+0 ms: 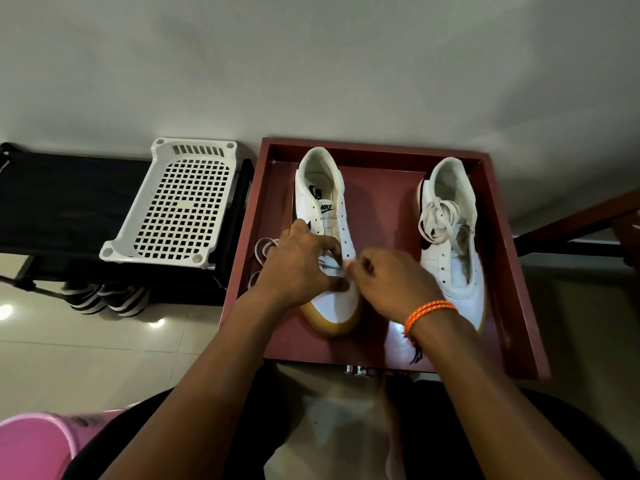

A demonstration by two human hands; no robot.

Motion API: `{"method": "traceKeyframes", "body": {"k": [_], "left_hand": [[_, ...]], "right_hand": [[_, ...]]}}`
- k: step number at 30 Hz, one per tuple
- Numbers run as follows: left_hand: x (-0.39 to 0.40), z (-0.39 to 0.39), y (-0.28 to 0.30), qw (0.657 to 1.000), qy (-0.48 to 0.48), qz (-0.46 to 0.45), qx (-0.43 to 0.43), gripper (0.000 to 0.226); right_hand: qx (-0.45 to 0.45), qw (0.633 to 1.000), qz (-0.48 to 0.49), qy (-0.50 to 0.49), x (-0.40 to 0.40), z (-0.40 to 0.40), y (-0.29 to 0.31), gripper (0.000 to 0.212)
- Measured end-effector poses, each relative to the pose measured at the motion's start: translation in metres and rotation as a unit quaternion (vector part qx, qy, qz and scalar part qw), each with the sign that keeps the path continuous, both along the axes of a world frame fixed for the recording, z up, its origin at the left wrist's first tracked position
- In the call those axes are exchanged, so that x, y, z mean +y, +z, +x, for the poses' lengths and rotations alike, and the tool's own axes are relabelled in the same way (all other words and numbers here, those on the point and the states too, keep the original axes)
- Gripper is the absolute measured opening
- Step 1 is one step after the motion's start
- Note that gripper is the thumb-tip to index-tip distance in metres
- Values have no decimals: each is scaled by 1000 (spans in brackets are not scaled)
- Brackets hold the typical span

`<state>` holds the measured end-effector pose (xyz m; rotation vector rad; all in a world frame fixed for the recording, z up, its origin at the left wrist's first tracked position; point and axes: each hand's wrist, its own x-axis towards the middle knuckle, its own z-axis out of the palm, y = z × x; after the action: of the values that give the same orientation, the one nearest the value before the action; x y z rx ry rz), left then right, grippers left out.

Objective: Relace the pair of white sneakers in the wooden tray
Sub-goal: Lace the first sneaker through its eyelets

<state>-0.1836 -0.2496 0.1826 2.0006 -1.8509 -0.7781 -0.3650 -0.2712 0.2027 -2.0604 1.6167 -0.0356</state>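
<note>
I see both white leather sneakers, the left one [323, 216] and the right one [453, 244], inside the reddish wooden tray [512, 271]. My left hand [298, 268] and right hand [388, 282] pinch the white lace [334, 268] over the left one's toe, hiding its lower eyelets. Beside the tray sit a white perforated plastic basket [180, 206] and a pink plastic bucket [31, 445].

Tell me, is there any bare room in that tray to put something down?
Yes: the tray floor between the left sneaker and right sneaker, toward the far wall. The near end is crowded by both hands.
</note>
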Motion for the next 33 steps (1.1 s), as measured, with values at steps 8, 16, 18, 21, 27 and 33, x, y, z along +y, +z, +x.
{"method": "traceKeyframes", "body": {"k": [8,16,18,21,27,33], "left_hand": [[1,-1,4,1000,2,3,-16,60],[0,2,0,1000,-9,0,-9,54],[-1,1,0,1000,-10,-5,-9,52],[-1,2,-1,1000,-11,0,-11,59],[0,3,-1,1000,-10,-5,-7,64],[0,4,-8,999,-13,-37,-14,44]], "right_hand": [[-424,896,135,3,-12,4,12,21],[-768,428,471,69,-11,-18,57,23],[-749,493,442,-16,-18,-20,57,31],[-418,880,167,-152,-24,-19,27,38],[-65,996,61,12,-5,-2,-10,35],[-452,874,179,10,-10,0,19,36]]}}
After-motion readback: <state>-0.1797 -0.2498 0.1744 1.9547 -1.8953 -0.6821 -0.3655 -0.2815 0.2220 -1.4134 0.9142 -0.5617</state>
